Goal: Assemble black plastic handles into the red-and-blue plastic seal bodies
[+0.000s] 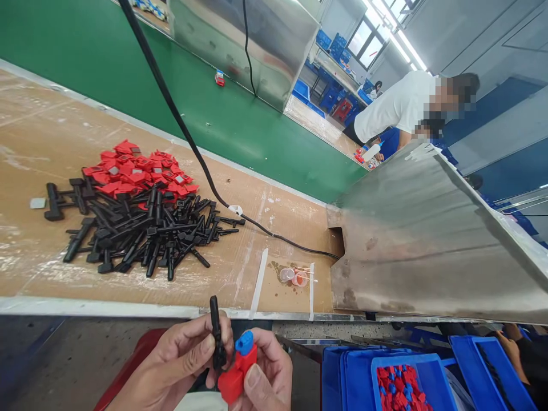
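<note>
The red plastic piece (245, 359), topped by a blue cap (244, 343), sits in the person's right hand (276, 362), gripped between thumb and fingers just off the front edge of the bench (295, 211). Close beside it, the left hand (184, 359) pinches a black plastic rod (215, 319), roughly upright; from where I stand I can't tell whether rod and piece touch. On the cardboard-coloured benchtop to the left lies a heap of black rods (156, 231), with a pile of red plastic parts (137, 171) against its far side. Small clear cups (286, 275) and thin sticks (305, 270) stand between two tape strips (259, 283). Below, at the right, a blue bin (439, 377) holds red and blue pieces (398, 388). Past the metal partition (428, 240), a co-worker in a white shirt (396, 105) leans forward.
</note>
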A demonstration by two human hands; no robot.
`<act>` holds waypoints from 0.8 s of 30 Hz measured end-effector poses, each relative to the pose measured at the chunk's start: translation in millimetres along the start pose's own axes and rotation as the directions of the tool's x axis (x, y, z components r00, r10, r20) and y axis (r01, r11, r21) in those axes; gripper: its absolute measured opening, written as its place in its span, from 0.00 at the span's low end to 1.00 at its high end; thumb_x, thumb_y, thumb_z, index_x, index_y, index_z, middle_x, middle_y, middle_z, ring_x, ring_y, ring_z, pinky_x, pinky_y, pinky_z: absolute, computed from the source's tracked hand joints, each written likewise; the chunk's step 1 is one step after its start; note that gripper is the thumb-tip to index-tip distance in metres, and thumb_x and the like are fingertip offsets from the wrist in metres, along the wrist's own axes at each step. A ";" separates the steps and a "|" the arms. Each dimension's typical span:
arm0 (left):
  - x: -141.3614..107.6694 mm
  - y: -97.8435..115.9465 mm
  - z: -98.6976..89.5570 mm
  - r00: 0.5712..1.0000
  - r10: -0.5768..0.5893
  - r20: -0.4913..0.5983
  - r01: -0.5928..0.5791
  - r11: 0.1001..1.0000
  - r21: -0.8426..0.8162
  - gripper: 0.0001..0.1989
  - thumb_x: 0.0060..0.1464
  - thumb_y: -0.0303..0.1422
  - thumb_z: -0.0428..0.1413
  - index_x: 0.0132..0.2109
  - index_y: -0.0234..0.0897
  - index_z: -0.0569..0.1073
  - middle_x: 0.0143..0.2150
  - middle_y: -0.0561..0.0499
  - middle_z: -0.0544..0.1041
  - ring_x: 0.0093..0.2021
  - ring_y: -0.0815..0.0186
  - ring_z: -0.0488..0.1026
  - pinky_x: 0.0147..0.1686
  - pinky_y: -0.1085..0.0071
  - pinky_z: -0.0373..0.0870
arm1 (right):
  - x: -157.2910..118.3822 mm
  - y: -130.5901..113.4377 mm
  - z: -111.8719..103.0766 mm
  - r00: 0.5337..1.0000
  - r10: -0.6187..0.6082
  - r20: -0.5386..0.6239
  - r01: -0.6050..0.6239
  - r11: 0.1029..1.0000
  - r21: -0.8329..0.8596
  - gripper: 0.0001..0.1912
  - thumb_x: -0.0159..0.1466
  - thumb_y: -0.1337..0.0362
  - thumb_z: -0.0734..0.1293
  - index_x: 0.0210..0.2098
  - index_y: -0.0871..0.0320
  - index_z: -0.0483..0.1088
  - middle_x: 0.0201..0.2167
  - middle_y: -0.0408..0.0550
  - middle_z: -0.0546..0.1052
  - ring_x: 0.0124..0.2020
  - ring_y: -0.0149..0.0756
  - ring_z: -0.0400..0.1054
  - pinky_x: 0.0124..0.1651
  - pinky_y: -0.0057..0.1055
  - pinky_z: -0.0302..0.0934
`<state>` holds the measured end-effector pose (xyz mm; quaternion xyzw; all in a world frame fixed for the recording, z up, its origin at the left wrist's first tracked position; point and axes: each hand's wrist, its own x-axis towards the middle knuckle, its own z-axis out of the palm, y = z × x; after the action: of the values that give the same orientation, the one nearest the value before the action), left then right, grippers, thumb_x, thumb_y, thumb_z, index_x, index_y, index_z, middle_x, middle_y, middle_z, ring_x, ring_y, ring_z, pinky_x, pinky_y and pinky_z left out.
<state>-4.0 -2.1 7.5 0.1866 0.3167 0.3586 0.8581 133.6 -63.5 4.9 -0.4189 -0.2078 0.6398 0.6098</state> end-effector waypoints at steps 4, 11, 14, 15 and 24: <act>1.9 6.0 3.8 0.999 0.027 -0.018 -0.027 0.999 0.021 0.25 0.40 0.58 0.78 0.28 0.41 0.85 0.24 0.54 0.73 0.23 0.68 0.64 0.23 0.72 0.67 | 0.1 -1.2 1.3 1.000 0.010 0.022 -0.010 1.000 0.001 0.27 0.59 0.43 0.83 0.46 0.57 0.83 0.28 0.51 0.85 0.15 0.31 0.70 0.16 0.23 0.59; 2.1 5.1 3.1 1.000 0.007 -0.023 -0.007 1.000 -0.013 0.26 0.39 0.56 0.80 0.28 0.38 0.85 0.24 0.53 0.71 0.24 0.68 0.64 0.22 0.73 0.68 | -0.1 -1.3 4.7 1.000 0.012 -0.013 -0.013 1.000 -0.019 0.29 0.57 0.41 0.83 0.44 0.58 0.83 0.28 0.50 0.84 0.13 0.31 0.68 0.14 0.25 0.59; 4.3 -3.7 -3.7 1.000 -0.019 -0.018 0.017 0.996 -0.088 0.25 0.39 0.54 0.80 0.29 0.39 0.85 0.24 0.53 0.72 0.24 0.68 0.65 0.21 0.74 0.68 | 0.6 -1.6 6.5 1.000 0.013 -0.007 -0.013 1.000 -0.007 0.27 0.58 0.40 0.83 0.43 0.56 0.83 0.29 0.50 0.85 0.12 0.30 0.64 0.15 0.28 0.63; 5.1 -5.6 -5.0 0.999 -0.030 -0.015 0.029 0.994 -0.110 0.24 0.39 0.53 0.80 0.29 0.39 0.85 0.24 0.53 0.73 0.24 0.68 0.65 0.21 0.75 0.68 | 0.9 -1.9 7.0 1.000 0.013 0.001 -0.013 1.000 -0.001 0.27 0.58 0.40 0.83 0.43 0.55 0.83 0.29 0.49 0.84 0.12 0.29 0.64 0.15 0.28 0.63; 3.1 12.3 11.3 0.989 -0.144 -0.021 0.139 0.979 -0.150 0.26 0.32 0.51 0.84 0.29 0.37 0.84 0.24 0.52 0.74 0.24 0.69 0.67 0.22 0.76 0.71 | -1.3 -0.6 3.5 0.999 0.046 -0.026 -0.046 0.999 -0.002 0.28 0.56 0.40 0.83 0.43 0.55 0.82 0.29 0.50 0.83 0.17 0.29 0.66 0.17 0.24 0.58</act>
<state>-0.8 7.4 21.2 0.0937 0.3154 0.3219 0.8878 131.1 -63.7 7.6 -0.4328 -0.1912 0.6477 0.5971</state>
